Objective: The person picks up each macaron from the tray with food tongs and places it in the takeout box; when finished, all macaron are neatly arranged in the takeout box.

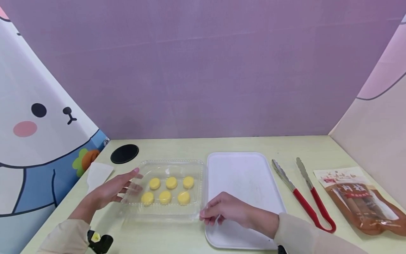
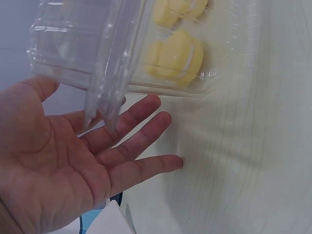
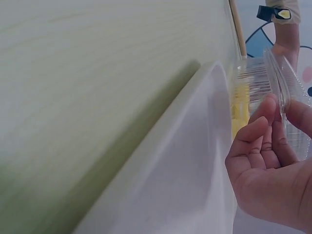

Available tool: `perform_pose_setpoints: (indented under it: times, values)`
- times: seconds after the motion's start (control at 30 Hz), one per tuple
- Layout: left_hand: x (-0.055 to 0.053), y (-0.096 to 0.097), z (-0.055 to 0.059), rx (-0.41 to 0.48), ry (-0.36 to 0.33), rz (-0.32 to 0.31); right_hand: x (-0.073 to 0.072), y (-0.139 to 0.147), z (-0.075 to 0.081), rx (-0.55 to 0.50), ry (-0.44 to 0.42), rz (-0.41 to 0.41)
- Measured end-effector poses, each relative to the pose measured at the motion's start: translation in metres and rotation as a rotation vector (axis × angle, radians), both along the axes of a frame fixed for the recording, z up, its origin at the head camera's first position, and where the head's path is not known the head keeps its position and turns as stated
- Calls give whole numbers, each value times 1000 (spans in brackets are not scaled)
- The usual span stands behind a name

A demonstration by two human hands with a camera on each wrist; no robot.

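A clear plastic clamshell box [image 1: 197, 171] holds several yellow macarons [image 1: 165, 197] in two rows. Its lid and base stand slightly apart in the left wrist view, where a lid corner overlaps the fingers. At the box's left side is my left hand [image 1: 109, 192], fingers spread and straight, thumb up by the lid. My right hand [image 1: 228, 210] pinches the box's front right corner between thumb and fingers; the layered plastic edges [image 3: 280, 90] show between them in the right wrist view. The white tray lies just beneath this hand.
To the right of the box lies a white rectangular tray [image 1: 244, 176]. Beyond it are red-handled metal tongs [image 1: 307, 206] and a brown food packet [image 1: 361, 203]. A black disc [image 1: 124, 153] and a white flat piece [image 1: 99, 175] lie at the left, near the printed side wall.
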State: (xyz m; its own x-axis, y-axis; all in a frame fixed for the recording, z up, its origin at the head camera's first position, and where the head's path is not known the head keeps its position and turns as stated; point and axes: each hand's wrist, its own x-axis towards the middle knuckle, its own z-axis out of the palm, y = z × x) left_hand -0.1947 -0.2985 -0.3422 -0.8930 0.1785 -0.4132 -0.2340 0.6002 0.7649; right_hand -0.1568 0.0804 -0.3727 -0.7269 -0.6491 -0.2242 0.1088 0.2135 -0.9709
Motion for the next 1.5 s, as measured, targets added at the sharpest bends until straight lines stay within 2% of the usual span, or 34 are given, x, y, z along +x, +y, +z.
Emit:
perform_pose_setpoints:
  times: [0.6, 0.73, 0.93, 1.07, 1.17, 1.4, 1.5]
  values:
    - [-1, 2, 0, -29, 26, -7, 0, -3, -2, 9, -9, -70]
    - [3, 0, -3, -36, 36, -12, 0, -4, -3, 11, -2, -84]
    - [18, -8, -12, 12, 80, -19, 3, -5, -4, 10, 5, -105]
    - [28, -15, -13, 15, 42, -31, 3, -5, -4, 15, 6, -110]
    - [33, -21, -10, 30, -21, -59, 4, -5, -4, 20, 6, -114]
    - [43, -33, -5, 92, -115, -132, 4, -5, -4, 27, 11, -117]
    - [45, -34, -3, 83, -144, -132, 5, -4, -4, 31, 11, -118]
